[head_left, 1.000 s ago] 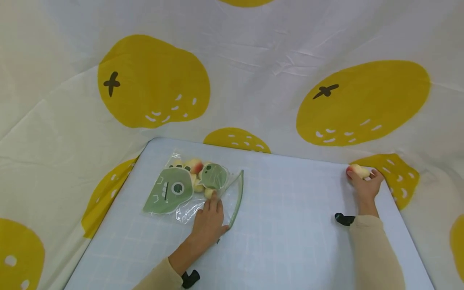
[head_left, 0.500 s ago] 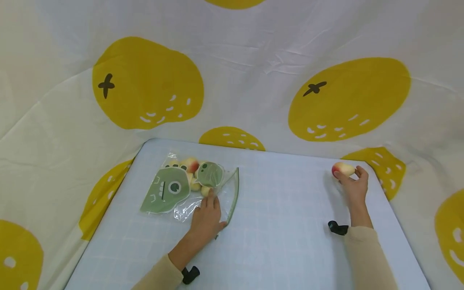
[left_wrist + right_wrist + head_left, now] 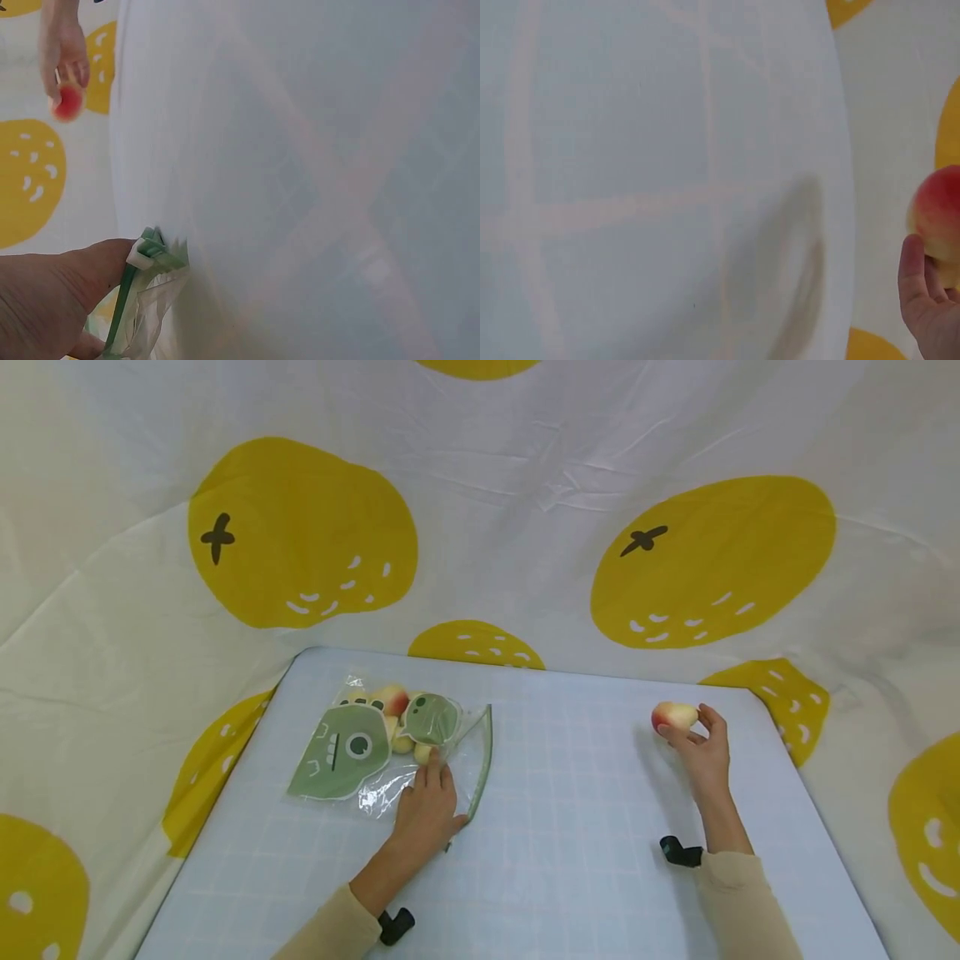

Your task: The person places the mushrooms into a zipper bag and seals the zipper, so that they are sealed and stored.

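Observation:
In the head view, my right hand (image 3: 707,758) pinches a yellow pear (image 3: 674,717) with a red blush between thumb and fingers, over the right side of the table. The same pear (image 3: 939,214) shows at the edge of the right wrist view. My left hand (image 3: 426,810) lies with straight fingers on a clear zip bag (image 3: 347,756) printed with green monster faces. Its thumb touches the green zip edge (image 3: 489,752); in the left wrist view that thumb is right at the white zip slider (image 3: 139,255). Several yellow fruits, one with a red patch (image 3: 393,699), lie in the bag, partly hidden by the prints.
A pale checked cloth (image 3: 570,810) covers the table. Its far edge meets a white hanging cloth (image 3: 502,552) with large yellow fruit prints. Black camera mounts (image 3: 681,852) stick out from both wrists.
My right hand has carried the pear leftward from the table's far right corner. My left hand stays on the bag. The head view has shifted slightly.

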Demonstrator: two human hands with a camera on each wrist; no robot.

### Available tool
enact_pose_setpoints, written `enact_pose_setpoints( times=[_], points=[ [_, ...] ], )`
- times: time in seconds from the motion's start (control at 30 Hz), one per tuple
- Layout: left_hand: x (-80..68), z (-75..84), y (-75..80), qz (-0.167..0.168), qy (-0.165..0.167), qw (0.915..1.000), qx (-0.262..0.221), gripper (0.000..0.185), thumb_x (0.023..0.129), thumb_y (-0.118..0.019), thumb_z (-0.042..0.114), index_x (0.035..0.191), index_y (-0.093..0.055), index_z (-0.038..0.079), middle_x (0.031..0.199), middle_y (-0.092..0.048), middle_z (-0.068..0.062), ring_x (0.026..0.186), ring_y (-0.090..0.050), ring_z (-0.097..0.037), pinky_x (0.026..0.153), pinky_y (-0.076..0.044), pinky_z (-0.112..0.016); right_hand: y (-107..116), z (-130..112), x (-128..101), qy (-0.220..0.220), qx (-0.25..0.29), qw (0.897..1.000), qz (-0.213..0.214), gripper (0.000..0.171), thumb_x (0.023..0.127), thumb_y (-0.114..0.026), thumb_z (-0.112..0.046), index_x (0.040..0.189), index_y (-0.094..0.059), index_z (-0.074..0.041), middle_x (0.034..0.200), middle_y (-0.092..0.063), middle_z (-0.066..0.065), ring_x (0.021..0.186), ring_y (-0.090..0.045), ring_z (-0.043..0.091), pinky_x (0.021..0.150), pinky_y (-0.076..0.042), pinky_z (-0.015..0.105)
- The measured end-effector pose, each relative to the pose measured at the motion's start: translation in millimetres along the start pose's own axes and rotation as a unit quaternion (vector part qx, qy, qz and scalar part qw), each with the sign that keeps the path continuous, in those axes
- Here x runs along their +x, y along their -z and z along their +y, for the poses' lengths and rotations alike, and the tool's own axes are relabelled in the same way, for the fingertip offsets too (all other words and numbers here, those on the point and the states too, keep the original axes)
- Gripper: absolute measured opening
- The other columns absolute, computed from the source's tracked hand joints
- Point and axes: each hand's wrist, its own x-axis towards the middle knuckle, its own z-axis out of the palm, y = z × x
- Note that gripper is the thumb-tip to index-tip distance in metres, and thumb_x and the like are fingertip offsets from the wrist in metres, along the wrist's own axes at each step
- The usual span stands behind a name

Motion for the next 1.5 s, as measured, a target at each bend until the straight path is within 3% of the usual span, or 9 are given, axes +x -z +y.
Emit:
enact_pose_setpoints(
  times=[0.2,0.5,0.93,1.13,1.5],
  points=[
    [-0.2,0.3,-2.4,0.016,-0.004,0.9998,0.006,0.099,0.072,-0.086,0.052,0.136,-0.049,-0.014,0.148,-0.035,-0.031,0.118,-0.051,-0.039,0.074,-0.054,-0.044,-18,-1,-24,0.043,0.015,0.999,-0.025,0.086,0.090,-0.077,-0.024,0.157,-0.025,-0.017,0.159,-0.031,0.006,0.111,-0.051,0.018,0.081,-0.046,0.011],
    [-0.6,0.3,-1.2,0.014,-0.004,0.9998,0.012,0.099,0.073,-0.085,0.054,0.136,-0.049,-0.013,0.149,-0.035,-0.031,0.118,-0.052,-0.039,0.074,-0.055,-0.044,-48,-4,-49,0.093,0.059,0.991,-0.078,0.085,0.088,-0.079,-0.015,0.155,-0.028,-0.013,0.155,-0.034,0.009,0.106,-0.054,0.011,0.079,-0.046,0.012],
    [-0.9,0.8,-3.1,0.004,0.003,1.0000,0.008,0.100,0.074,-0.085,0.052,0.139,-0.047,-0.013,0.151,-0.031,-0.032,0.121,-0.051,-0.040,0.077,-0.055,-0.045,-86,-19,-75,0.107,0.106,0.979,-0.137,0.081,0.085,-0.080,-0.005,0.152,-0.034,-0.009,0.154,-0.036,0.008,0.104,-0.058,0.012,0.078,-0.049,0.017],
    [-1.1,1.4,-2.4,0.004,0.002,0.9999,0.013,0.100,0.074,-0.085,0.053,0.138,-0.047,-0.013,0.151,-0.032,-0.032,0.121,-0.050,-0.039,0.077,-0.055,-0.044,-105,-18,-81,0.124,0.107,0.973,-0.162,0.081,0.085,-0.081,-0.010,0.151,-0.035,-0.010,0.153,-0.037,0.008,0.105,-0.058,0.017,0.079,-0.050,0.019],
    [-1.3,1.1,-2.6,0.050,-0.007,0.9986,0.016,0.101,0.068,-0.090,0.051,0.133,-0.050,-0.015,0.146,-0.038,-0.032,0.116,-0.054,-0.040,0.069,-0.055,-0.043,-140,-22,-99,0.134,0.102,0.959,-0.226,0.082,0.085,-0.082,-0.012,0.151,-0.034,-0.012,0.154,-0.035,0.008,0.112,-0.057,0.024,0.082,-0.051,0.021]
  ],
)
